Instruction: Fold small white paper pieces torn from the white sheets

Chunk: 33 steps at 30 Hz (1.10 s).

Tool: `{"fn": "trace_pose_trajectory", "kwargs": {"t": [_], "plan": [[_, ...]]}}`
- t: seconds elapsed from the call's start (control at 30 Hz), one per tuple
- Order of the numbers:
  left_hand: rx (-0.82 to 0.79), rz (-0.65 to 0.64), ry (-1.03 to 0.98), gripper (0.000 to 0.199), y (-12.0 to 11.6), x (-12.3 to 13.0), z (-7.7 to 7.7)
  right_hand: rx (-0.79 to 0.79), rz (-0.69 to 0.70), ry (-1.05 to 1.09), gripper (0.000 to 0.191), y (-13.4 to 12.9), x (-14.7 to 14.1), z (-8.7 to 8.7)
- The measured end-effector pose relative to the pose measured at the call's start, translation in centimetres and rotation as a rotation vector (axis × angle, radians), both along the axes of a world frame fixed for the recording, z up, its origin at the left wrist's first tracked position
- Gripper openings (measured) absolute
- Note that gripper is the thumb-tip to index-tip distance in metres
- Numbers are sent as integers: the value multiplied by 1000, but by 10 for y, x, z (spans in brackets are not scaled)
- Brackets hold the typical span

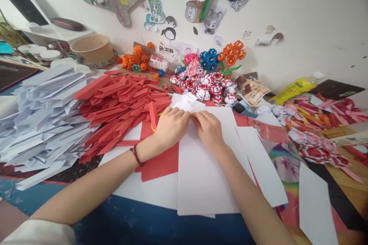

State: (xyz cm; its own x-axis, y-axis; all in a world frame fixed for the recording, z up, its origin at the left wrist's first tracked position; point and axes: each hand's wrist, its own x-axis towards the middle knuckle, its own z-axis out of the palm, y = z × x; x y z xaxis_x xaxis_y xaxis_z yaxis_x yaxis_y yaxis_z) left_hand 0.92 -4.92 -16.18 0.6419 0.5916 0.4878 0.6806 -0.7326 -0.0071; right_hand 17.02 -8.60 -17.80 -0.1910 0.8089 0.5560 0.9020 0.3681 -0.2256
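My left hand (172,127) is closed on a small piece of white paper (184,102), which sticks out beyond the knuckles. Beside it, my right hand (209,129) pinches at the same piece, thumb and fingertips meeting the left fingers; the gripped edge is hidden. Both hands rest over a stack of white paper sheets (207,183). Red paper (161,164) shows under the left wrist. Just left of my left hand stands a folded red strip (153,115), with a bit of something yellow by it.
Piles of folded white strips (43,122) and red strips (120,111) lie left. Behind are red-and-white paper flowers (214,86), pipe-cleaner flowers (209,60) and a round tub (93,49). A blue watch (243,109), loose white sheets (263,160) and a yellow bottle (296,89) are right.
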Motion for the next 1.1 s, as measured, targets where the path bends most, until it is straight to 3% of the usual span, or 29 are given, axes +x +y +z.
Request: {"fn": "trace_pose_trajectory", "kwargs": {"t": [0.4,0.7,0.93,1.1], "plan": [[-6,-60,26,20,-1,0,0,50,-74,-53,24,-1,1,-4],[-57,-76,-9,18,-4,3,7,99,-120,-242,22,-6,1,11],[-57,5,-39,17,1,-2,11,174,-203,-287,21,-6,16,18],[-96,130,-58,15,16,-13,12,225,-353,-148,21,-6,36,21]]}}
